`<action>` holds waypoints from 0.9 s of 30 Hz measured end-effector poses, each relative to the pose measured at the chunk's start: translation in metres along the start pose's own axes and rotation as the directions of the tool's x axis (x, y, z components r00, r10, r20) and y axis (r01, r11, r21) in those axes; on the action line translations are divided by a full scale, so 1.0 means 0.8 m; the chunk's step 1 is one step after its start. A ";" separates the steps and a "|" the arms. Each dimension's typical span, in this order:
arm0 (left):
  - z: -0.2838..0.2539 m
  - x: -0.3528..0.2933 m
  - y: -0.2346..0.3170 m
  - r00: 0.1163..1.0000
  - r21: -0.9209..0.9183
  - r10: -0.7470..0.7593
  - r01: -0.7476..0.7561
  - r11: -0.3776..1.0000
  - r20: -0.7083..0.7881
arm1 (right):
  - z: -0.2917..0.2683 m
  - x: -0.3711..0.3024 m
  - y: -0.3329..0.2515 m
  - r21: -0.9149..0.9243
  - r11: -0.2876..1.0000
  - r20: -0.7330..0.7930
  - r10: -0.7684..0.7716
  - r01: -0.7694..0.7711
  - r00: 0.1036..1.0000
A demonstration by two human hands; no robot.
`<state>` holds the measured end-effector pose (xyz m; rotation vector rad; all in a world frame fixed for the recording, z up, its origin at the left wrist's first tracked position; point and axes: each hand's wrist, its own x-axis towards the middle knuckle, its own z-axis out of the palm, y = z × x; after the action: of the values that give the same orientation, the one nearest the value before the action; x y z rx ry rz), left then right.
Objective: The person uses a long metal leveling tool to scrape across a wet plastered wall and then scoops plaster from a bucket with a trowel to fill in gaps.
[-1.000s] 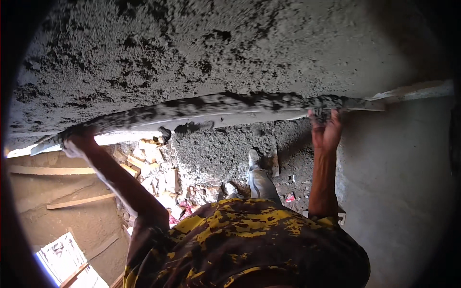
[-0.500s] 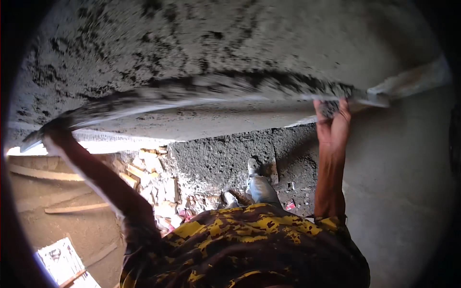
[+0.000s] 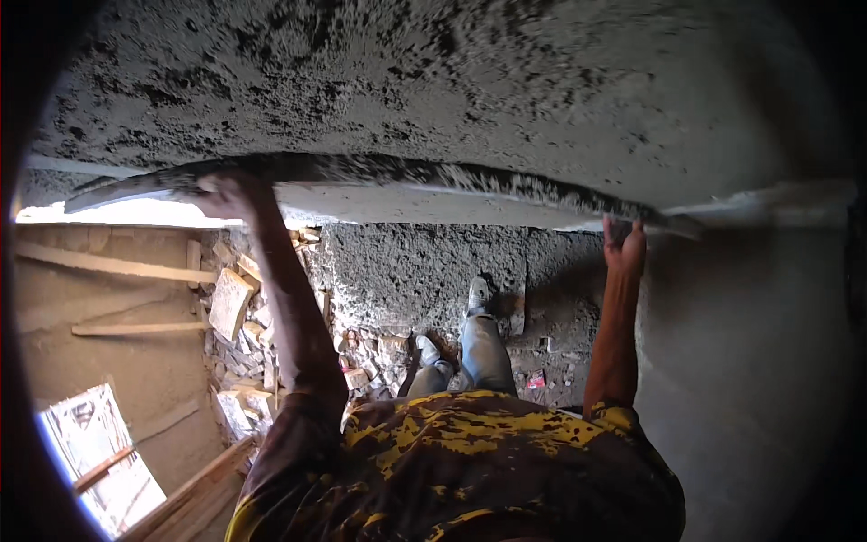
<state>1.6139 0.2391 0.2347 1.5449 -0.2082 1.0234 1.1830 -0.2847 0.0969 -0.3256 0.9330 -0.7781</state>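
A long mortar-smeared straightedge (image 3: 406, 172) spans the view from left to right, bowed by the lens, and lies along the rough, wet-plastered wall (image 3: 406, 81). My left hand (image 3: 233, 194) is closed round it left of the middle, some way in from its left end. Near the other end, my right hand (image 3: 624, 242) grips it from below with the arm stretched out. Wet grey mortar clings to the bar's upper side. Part of each hand's fingers is hidden by the bar.
Dropped mortar covers the floor (image 3: 406, 271) around my feet. Broken bricks and rubble (image 3: 233, 303) are heaped at the left, beside wooden planks (image 3: 135, 262) and a bright opening (image 3: 104, 452). A smooth grey wall (image 3: 741, 361) stands on the right.
My left hand has shifted inward to the right along the straightedge. The bar's left end has moved up in the picture; its right end and my right hand have dropped lower.
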 end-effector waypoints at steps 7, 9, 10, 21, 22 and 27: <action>0.034 -0.308 -0.101 0.889 -0.102 -0.369 0.354 0.929 -0.272 | -0.229 0.172 0.135 -0.002 0.998 -0.042 0.065 -0.065 0.997; -0.043 -0.294 -0.192 0.854 -0.007 -0.376 0.401 0.916 -0.360 | -0.219 0.197 0.210 -0.050 0.986 -0.036 0.156 -0.158 0.987; -0.073 -0.295 -0.237 0.829 0.021 -0.396 0.439 0.898 -0.394 | -0.227 0.219 0.239 -0.027 0.985 -0.003 0.169 -0.169 0.986; -0.019 -0.037 0.121 0.982 -0.067 0.142 -0.151 0.986 -0.121 | -0.051 -0.026 0.075 0.053 0.995 0.115 0.079 -0.085 0.990; -0.013 0.006 0.141 0.990 -0.123 0.128 -0.135 0.983 -0.061 | -0.038 -0.051 0.038 0.028 0.997 0.210 0.058 -0.066 0.976; -0.054 0.153 0.288 0.941 -0.094 0.044 -0.013 0.995 0.337 | 0.121 -0.210 -0.093 0.102 0.990 0.398 -0.127 0.093 0.909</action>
<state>1.5179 0.2631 0.4797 1.6314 -0.5117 0.7526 1.1685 -0.2218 0.2938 -0.4514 0.4940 -0.8108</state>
